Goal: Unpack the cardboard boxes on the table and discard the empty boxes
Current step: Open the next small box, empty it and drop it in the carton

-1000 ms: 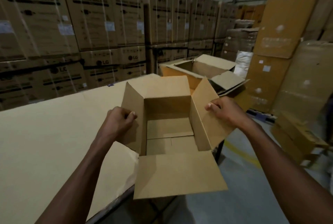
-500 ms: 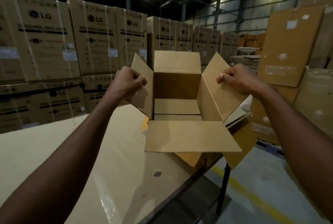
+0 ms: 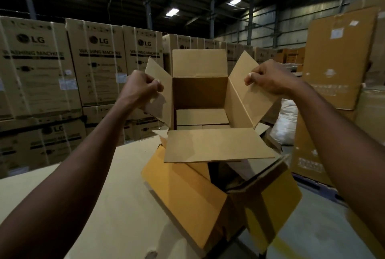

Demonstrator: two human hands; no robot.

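An empty cardboard box [image 3: 200, 100] is held aloft at the centre of the frame, gripped by its two side flaps and tipped so that its open mouth is turned toward the camera. The left flap is pinched in the fingers of the left hand [image 3: 141, 90], which are curled tight around the card; the right flap is clamped in the same way by the right hand [image 3: 268, 80], thumb on the inner face. The bare inside floor of the box is shown, and nothing is seen within, so the unpacking of this one is judged complete and the lift is taken as the start of its disposal. The near flap hangs level toward the viewer, and the far flap stands upright behind. Just below, at lower centre, a larger yellow-brown box [image 3: 187, 196] is seen lying open and askew at the edge of the desk [image 3: 100, 196], its flaps splayed; it is judged a likely resting place for discarded cartons, though its contents cannot be made out in the dark interior. A white sack [image 3: 285, 121] is visible at right of centre. Stacked washing machine cartons [image 3: 95, 63] are ranged across the left and middle background beneath the warehouse roof lights.
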